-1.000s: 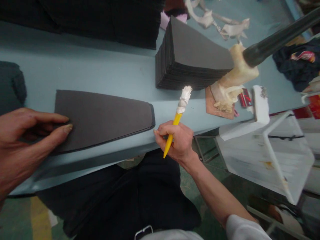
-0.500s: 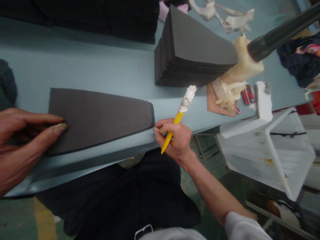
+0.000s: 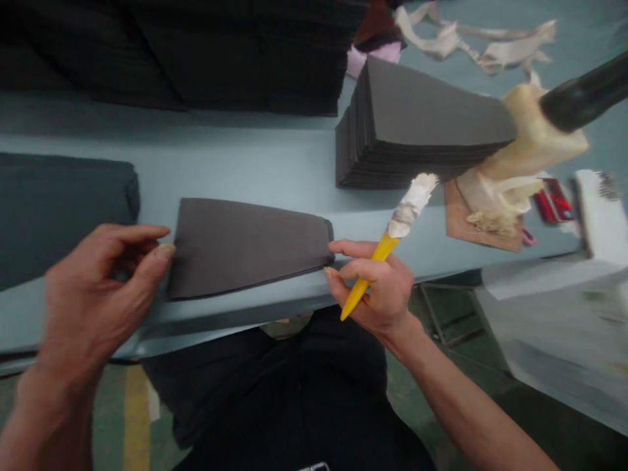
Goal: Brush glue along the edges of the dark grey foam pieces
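A dark grey tapered panel (image 3: 250, 248) lies flat near the table's front edge, its narrow end to the right. Beside its wide left end is my left hand (image 3: 108, 281), thumb and index finger apart at the edge, holding nothing. My right hand (image 3: 377, 281) is at the narrow end, fingertips by the corner. Its fingers are wrapped round a yellow-handled brush (image 3: 367, 275) with white-coated bristles pointing up and away. Behind, a thick stack of similar grey panels (image 3: 432, 111) stands on the table.
Black fabric piles (image 3: 196, 52) line the back of the blue table (image 3: 235, 157). Dark folded cloth (image 3: 59, 209) lies left. At right are a glue-crusted cream container (image 3: 544, 137), a brown board (image 3: 456, 216), a red packet (image 3: 553, 201) and a dark pole (image 3: 589, 95).
The view has shifted left, so things appear further right. My left hand has drawn back from the panel's surface to its left edge. The brush stays in my right hand.
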The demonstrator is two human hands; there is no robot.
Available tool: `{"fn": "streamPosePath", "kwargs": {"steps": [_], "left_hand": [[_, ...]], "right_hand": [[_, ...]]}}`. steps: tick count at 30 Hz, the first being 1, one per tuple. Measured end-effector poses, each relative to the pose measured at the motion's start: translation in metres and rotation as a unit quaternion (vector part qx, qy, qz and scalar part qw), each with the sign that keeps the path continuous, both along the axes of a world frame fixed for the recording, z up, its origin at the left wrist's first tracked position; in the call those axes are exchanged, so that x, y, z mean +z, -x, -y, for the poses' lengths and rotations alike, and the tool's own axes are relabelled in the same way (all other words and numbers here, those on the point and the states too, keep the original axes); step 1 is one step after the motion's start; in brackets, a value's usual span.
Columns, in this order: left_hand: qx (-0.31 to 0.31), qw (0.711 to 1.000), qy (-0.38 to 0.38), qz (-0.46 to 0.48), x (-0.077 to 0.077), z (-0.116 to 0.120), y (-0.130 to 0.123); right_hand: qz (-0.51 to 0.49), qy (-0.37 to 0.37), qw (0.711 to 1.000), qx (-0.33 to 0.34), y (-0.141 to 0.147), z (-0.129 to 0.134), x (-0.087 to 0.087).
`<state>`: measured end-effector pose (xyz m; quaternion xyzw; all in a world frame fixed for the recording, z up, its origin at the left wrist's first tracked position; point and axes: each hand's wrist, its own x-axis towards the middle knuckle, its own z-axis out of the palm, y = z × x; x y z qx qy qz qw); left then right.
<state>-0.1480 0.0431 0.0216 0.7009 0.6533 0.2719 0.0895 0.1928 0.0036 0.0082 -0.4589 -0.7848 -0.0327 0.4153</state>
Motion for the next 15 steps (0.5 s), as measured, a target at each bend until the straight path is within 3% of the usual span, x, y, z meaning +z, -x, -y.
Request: {"fn": "streamPosePath", "kwargs": {"steps": [5, 9, 15], "left_hand": [[-0.022, 0.998, -0.047, -0.028, 0.011, 0.006, -0.008], [-0.120, 0.990, -0.044, -0.058, 0.015, 0.002, -0.025], [-0.225, 0.966, 0.034, -0.124, 0.005, -0.008, -0.067]], "right_hand": [[-0.025, 0.027, 0.998, 0.050, 0.020, -0.012, 0.012], [-0.036, 0.056, 0.996, 0.067, 0.042, -0.027, 0.020], [-0.018, 0.079, 0.992, 0.095, 0.061, -0.045, 0.005]]}}
